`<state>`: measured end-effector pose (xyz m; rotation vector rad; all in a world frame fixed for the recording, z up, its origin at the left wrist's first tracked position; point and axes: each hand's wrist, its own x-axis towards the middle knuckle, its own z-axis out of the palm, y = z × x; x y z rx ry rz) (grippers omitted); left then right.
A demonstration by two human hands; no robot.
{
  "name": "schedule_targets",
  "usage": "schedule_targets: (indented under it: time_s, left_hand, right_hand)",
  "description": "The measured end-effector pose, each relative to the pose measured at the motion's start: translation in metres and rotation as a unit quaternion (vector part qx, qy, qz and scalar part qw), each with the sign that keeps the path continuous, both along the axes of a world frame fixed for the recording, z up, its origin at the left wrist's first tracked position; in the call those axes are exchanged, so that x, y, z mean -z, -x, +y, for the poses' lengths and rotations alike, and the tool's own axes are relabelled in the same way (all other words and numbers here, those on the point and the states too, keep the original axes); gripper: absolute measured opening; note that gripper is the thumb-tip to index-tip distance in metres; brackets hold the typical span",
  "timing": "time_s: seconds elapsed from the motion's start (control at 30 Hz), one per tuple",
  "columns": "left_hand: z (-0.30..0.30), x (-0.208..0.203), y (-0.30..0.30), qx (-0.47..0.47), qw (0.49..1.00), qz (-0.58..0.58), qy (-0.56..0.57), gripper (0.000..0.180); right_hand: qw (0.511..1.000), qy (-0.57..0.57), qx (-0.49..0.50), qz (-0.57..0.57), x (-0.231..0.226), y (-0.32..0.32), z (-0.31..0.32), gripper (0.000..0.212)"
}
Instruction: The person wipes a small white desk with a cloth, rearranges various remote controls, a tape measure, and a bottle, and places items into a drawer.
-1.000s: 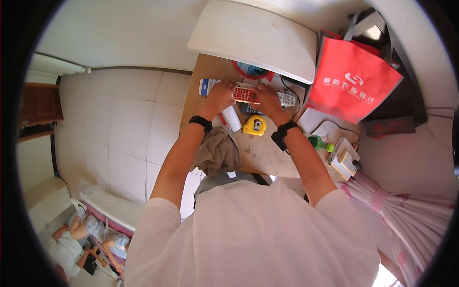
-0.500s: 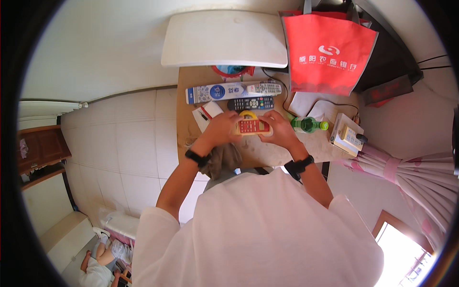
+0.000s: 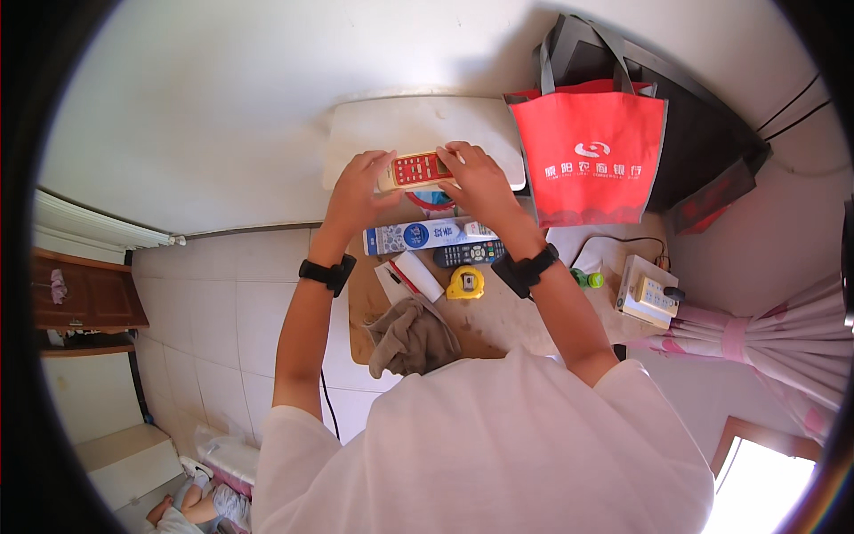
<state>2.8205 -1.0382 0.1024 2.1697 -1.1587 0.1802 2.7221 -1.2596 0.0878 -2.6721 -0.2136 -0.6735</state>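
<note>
A white remote control with a red keypad (image 3: 418, 169) is held up lengthwise in front of the pale board at the back of the table. My left hand (image 3: 358, 191) grips its left end, and my right hand (image 3: 479, 187) pinches the right end by the small screen. Below them on the table lie a long blue-and-white box (image 3: 414, 236), a white remote (image 3: 479, 230) on its right end and a black remote (image 3: 467, 254). Closer to me are a yellow tape measure (image 3: 465, 283), a white notepad (image 3: 418, 276) with a pen, and a crumpled brown cloth (image 3: 411, 338).
The pale board (image 3: 427, 116) stands against the wall, a red container (image 3: 431, 199) under its edge. Right of it is a red bag (image 3: 592, 156). A green-capped bottle (image 3: 587, 279), partly behind my arm, and a white box (image 3: 648, 292) with a power strip stand right. Another person (image 3: 200, 507) is lower left.
Both hands have carried the red-keypad remote away from me, up to the board. The tape measure and notepad are now uncovered, while my right arm hides most of the bottle. The view has shifted.
</note>
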Motion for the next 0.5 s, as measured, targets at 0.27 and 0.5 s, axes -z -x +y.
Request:
schedule_targets:
  time_s: [0.27,0.5]
  left_hand:
    - [0.008,0.027,-0.008,-0.212,0.976,-0.037,0.04,0.051]
    - [-0.006,0.029,-0.031,-0.397,0.913,-0.095,0.019,0.051]
  right_hand:
    - [0.989,-0.065,-0.086,0.105,0.006,-0.054,0.037,0.064]
    - [0.987,-0.067,-0.137,0.044,0.022,-0.087,0.08,0.048]
